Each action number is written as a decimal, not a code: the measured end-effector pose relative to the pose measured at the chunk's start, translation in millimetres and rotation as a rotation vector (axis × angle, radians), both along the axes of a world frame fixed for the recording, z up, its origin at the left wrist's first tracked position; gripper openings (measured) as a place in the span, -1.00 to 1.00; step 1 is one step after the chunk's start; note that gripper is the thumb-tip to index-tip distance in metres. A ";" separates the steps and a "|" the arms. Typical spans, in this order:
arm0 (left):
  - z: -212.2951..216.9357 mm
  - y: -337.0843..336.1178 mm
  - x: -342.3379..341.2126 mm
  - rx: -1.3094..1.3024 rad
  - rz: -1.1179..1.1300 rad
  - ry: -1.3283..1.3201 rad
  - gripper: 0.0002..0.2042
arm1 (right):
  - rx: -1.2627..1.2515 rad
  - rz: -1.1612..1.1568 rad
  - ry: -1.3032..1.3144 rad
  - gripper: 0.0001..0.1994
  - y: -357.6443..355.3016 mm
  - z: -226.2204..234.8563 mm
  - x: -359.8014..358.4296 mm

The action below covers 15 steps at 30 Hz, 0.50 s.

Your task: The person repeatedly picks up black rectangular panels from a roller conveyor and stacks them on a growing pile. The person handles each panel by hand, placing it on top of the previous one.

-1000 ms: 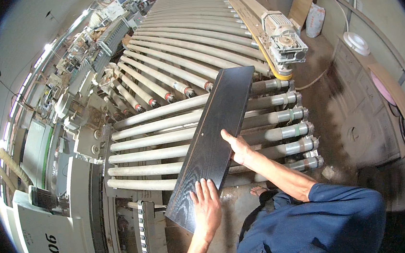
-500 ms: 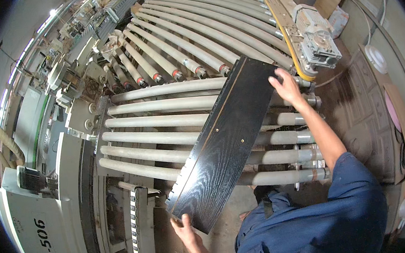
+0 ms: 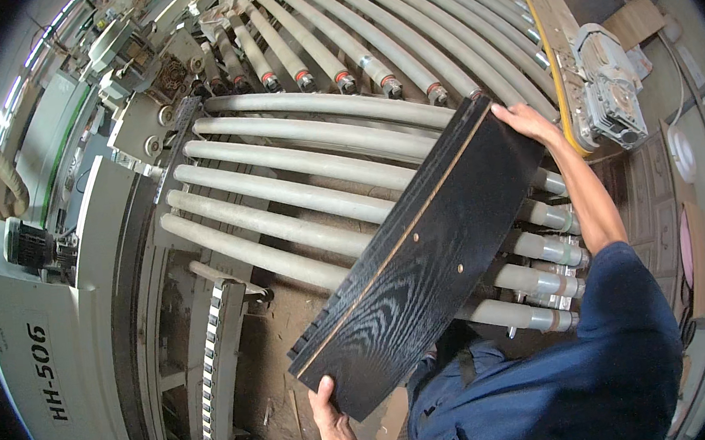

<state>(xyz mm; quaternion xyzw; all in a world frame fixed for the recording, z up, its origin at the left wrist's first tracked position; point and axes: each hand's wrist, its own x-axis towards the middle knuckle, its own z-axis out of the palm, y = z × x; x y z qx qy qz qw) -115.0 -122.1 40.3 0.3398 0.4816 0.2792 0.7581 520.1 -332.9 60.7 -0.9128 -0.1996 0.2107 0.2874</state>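
You have lifted the board [image 3: 423,256] higher off the rollers [image 3: 300,191]. Your left hand [image 3: 329,408] grips its near end, your right hand [image 3: 528,121] its far corner.

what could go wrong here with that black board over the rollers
The black board is gripped only at opposite ends, left hand near, right hand far, so it might tip or slip. Its lower corner could knock the rollers. The right fingers sit close to the roller ends.
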 end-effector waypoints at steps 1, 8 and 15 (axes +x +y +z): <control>-3.6 0.0 -16.4 -0.023 0.028 -0.001 -0.19 | -0.033 -0.009 -0.021 -0.24 -13.2 -8.0 -5.3; -27.8 -8.2 -115.2 -0.025 0.051 -0.069 -0.27 | 0.179 0.104 0.571 -0.29 -7.7 17.1 -88.4; -30.4 3.7 -115.6 0.076 0.020 -0.005 -0.22 | 0.189 0.278 0.470 -0.21 -34.8 14.7 -93.8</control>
